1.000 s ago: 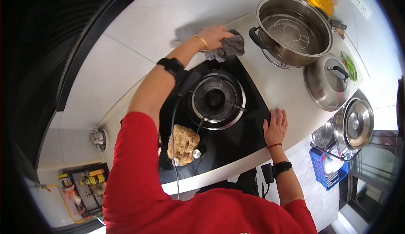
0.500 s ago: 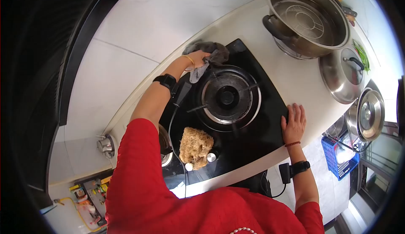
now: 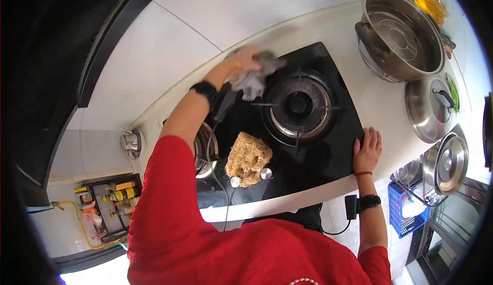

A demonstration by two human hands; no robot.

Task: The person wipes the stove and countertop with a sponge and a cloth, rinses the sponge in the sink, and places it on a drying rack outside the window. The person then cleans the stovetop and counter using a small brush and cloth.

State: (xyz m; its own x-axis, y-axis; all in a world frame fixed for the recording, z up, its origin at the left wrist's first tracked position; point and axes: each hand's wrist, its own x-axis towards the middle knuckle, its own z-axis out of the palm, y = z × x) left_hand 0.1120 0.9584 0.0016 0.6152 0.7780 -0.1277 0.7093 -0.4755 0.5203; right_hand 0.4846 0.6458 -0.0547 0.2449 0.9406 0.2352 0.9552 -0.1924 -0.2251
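Observation:
At the back edge of the black gas stove, my left hand is closed on a crumpled grey cloth. Motion blurs both the fingers and the cloth, whose loose part hangs over the stove's back left area. My right hand lies flat at the stove's right front edge, fingers stretched out and holding nothing. Between the hands is a round burner with a metal ring and pot supports. A tan fibrous scrubbing pad rests on the front of the stove, beside two silver knobs.
On the counter at right stand a large steel pot and a steel lid, with green vegetables behind. A cable crosses the stove's left side, near a second burner. A blue basket sits lower right.
My left hand and the cloth have moved left relative to the burner, and the cloth is spread differently. My right hand stays at the stove edge. The whole view has shifted.

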